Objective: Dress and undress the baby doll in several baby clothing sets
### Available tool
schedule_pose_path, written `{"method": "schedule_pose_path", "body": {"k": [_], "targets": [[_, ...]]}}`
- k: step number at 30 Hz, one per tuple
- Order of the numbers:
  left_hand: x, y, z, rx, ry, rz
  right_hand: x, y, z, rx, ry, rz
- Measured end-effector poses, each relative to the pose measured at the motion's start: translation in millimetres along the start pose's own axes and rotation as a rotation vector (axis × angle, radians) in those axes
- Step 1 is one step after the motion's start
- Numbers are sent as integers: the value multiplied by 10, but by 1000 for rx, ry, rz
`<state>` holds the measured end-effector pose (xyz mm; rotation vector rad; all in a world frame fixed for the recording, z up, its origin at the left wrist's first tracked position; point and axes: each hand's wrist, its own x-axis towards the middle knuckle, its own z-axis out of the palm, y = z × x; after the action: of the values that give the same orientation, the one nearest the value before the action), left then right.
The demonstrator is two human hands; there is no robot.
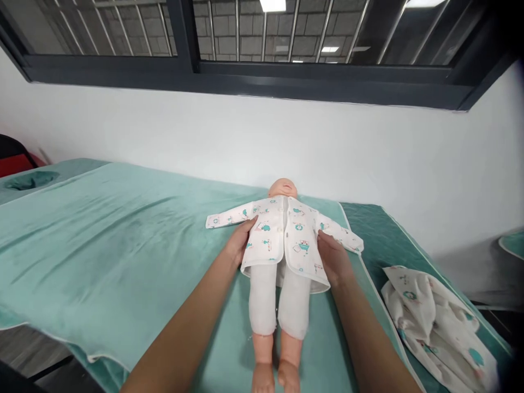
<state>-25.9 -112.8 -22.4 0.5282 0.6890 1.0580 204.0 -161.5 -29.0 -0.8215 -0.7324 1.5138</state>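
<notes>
A baby doll [283,188] lies face up on a green sheet, its feet pointing toward me. It wears a white printed jacket [301,232] with its front edges meeting down the middle, and white padded trousers [262,300]. Both jacket sleeves stretch out sideways. My left hand [241,237] grips the doll's side below the sleeve, thumb on the jacket. On the opposite side, my right hand [333,254] holds the doll in the same way. The other fingers of both hands are mostly hidden beneath the jacket and body.
The green sheet [102,245] covers a bed against a white wall [196,136]. A crumpled white printed cloth [438,327] lies at the right edge. Above is a dark-framed window [254,82] with bars. A red and black object [16,155] stands at far left.
</notes>
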Motion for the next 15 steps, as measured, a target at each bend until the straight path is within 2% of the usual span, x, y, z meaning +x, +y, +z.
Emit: {"method": "schedule_pose_path", "body": {"k": [4, 9, 15], "targets": [[182, -5, 63, 21, -50, 15, 21, -54, -10, 23, 33, -38], [224, -41, 94, 41, 46, 111, 16, -51, 17, 22, 104, 30], [244, -57, 17, -15, -80, 79, 81, -75, 59, 59, 77, 137]]}}
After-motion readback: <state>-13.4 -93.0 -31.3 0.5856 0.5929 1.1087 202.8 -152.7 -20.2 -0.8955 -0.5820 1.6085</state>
